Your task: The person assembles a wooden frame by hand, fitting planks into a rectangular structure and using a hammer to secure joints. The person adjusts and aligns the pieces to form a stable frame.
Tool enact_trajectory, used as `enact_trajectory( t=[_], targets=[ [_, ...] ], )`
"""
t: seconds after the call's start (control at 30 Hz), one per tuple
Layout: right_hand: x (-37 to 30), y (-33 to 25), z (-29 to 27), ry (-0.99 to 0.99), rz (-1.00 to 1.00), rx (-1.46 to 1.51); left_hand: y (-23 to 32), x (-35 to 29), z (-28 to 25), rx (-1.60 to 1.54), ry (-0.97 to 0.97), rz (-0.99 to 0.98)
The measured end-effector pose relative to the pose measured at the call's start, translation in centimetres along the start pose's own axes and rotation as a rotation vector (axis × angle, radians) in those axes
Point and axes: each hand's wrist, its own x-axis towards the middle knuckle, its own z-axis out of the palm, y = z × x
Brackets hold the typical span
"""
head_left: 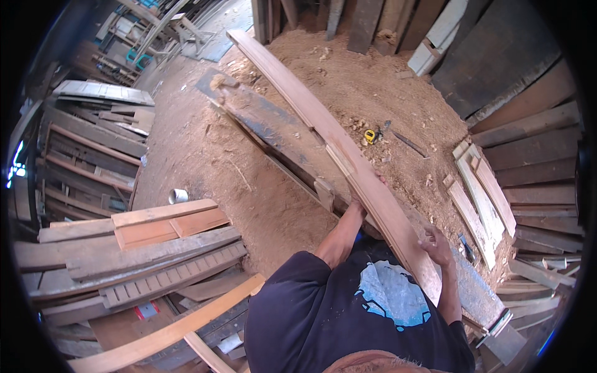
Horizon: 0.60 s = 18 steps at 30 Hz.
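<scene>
Long plank (336, 140) runs diagonally, upper centre of the frame down to lower right of centre, near end against or just over my dark shirt (311, 311). My left hand (356, 205), centre of frame, is wrapped under it: palm side at the left edge, fingertips (380, 179) curling up at the right edge, so a closed hold on the plank. My right hand (438, 244), right of centre, is at the plank's right edge near the close end, fingers bent; hard to tell whether it's pinching the wood or only resting there. Below the plank, a worn wooden bench (267, 112) slants the same way, shavings on its far end. Yellow tape measure (371, 136) lies on the sawdust floor (379, 81), upper right of centre, with a dark long-handled tool (410, 145) just beside it. Blue-handled tool (466, 248) near my right hand, lower right. Pale offcuts (477, 193) at right. Stacked boards (155, 255) fill lower left, white cylinder (178, 196) just above them.
</scene>
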Motion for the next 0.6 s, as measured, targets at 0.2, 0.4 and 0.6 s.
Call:
enact_trajectory(
  t=[0.2,0.4,0.6],
  targets=[
    [0.8,-3.9,1.4,-0.269,0.128,0.153,2.7,-2.0,7.2,-0.111,-0.385,0.000],
    [-2.5,-11.4,1.9,-0.009,-0.065,-0.034,8.6,-6.6,13.0,0.036,0.123,0.332],
    [-5.7,-20.2,2.1,0.499,-0.158,-0.775,13.3,-3.9,13.1,0.496,0.087,0.474]
  ],
)
